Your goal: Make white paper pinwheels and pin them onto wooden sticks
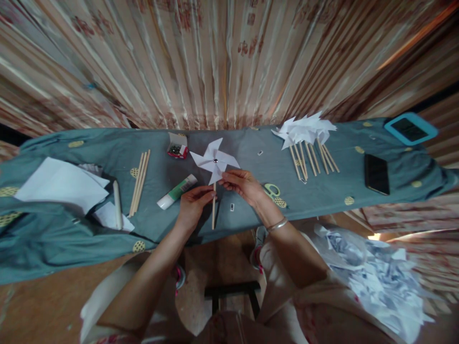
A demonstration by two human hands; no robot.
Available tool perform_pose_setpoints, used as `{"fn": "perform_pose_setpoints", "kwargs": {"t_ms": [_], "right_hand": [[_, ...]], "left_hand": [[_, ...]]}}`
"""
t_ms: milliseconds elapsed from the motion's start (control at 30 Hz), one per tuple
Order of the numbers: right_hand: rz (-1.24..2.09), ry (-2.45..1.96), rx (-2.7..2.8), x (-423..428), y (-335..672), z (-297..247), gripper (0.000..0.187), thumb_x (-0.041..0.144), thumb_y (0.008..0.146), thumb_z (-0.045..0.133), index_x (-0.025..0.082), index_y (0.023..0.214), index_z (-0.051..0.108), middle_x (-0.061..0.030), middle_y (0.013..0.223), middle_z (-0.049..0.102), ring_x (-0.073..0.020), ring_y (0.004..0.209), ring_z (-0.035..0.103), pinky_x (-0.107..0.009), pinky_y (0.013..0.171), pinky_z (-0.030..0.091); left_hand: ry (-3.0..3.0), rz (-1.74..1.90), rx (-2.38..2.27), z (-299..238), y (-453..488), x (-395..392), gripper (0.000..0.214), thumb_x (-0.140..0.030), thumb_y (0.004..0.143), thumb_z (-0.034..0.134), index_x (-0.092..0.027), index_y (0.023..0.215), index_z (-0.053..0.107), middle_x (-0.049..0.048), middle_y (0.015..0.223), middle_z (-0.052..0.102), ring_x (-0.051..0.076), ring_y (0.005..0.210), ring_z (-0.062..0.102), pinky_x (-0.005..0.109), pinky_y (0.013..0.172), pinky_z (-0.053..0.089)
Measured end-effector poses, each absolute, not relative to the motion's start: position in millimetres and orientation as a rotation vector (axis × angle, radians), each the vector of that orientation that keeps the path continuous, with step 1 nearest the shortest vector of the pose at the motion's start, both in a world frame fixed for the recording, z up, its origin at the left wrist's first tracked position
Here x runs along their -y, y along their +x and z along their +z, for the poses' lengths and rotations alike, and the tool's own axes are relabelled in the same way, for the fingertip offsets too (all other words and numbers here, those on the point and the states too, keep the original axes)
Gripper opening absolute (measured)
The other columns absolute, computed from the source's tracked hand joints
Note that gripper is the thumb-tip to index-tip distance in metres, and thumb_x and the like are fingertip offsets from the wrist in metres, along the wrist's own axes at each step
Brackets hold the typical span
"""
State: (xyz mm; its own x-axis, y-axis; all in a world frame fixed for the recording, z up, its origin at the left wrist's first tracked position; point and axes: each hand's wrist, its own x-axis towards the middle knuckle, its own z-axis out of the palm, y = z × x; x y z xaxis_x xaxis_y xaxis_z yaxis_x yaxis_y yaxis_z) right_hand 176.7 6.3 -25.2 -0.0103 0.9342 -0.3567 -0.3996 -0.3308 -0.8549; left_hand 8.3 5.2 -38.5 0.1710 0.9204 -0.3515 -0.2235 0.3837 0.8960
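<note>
A white paper pinwheel (215, 161) with a dark pin at its centre stands above the middle of the table, on a thin wooden stick (214, 215). My left hand (193, 203) pinches the stick just below the paper blades. With its fingertips, my right hand (244, 184) touches the lower right blade. A green and white glue stick (177, 192) lies beside my left hand. Behind it stands an open small box (177, 145) of pins. Green-handled scissors (272, 191) lie partly behind my right wrist.
Several pinwheels (306, 129) lie piled at the back right, near a black phone (376, 174) and a blue-framed tablet (410, 128). To the left are loose wooden sticks (139, 184) and white paper sheets (62, 184). A bag of paper scraps (383, 277) sits below right.
</note>
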Motion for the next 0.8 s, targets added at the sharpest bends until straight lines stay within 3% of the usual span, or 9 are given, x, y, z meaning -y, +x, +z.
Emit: {"fn": "perform_pose_setpoints", "kwargs": {"t_ms": [300, 400, 800], "right_hand": [[1.411, -1.373, 0.796, -9, 207, -19, 0.048, 0.063, 0.063, 0.08, 0.016, 0.073, 0.074, -0.0041, 0.072, 0.073, -0.01, 0.061, 0.058, -0.025, 0.062, 0.045], [1.319, -1.363, 0.761, -11, 213, -17, 0.048, 0.065, 0.061, 0.079, 0.019, 0.068, 0.07, -0.0028, 0.07, 0.071, -0.0108, 0.061, 0.056, -0.026, 0.061, 0.045], [1.245, -1.204, 0.733, -17, 207, -20, 0.038, 0.052, 0.054, 0.087, 0.02, 0.06, 0.068, 0.0046, 0.056, 0.058, -0.0079, 0.054, 0.045, -0.023, 0.053, 0.038]], "left_hand": [[0.814, 0.935, -1.109, -40, 6, -7, 0.044, -0.043, 0.045, 0.092, -0.016, 0.075, 0.076, 0.0018, 0.07, 0.071, 0.014, 0.063, 0.063, 0.029, 0.068, 0.052], [0.86, 0.925, -1.102, -41, 6, -6, 0.041, -0.042, 0.047, 0.092, -0.016, 0.076, 0.076, 0.0018, 0.07, 0.072, 0.014, 0.064, 0.064, 0.029, 0.07, 0.052], [0.988, 0.867, -1.114, -37, 4, -4, 0.043, -0.047, 0.05, 0.091, -0.016, 0.076, 0.076, 0.0036, 0.073, 0.073, 0.017, 0.067, 0.065, 0.031, 0.073, 0.053]]}}
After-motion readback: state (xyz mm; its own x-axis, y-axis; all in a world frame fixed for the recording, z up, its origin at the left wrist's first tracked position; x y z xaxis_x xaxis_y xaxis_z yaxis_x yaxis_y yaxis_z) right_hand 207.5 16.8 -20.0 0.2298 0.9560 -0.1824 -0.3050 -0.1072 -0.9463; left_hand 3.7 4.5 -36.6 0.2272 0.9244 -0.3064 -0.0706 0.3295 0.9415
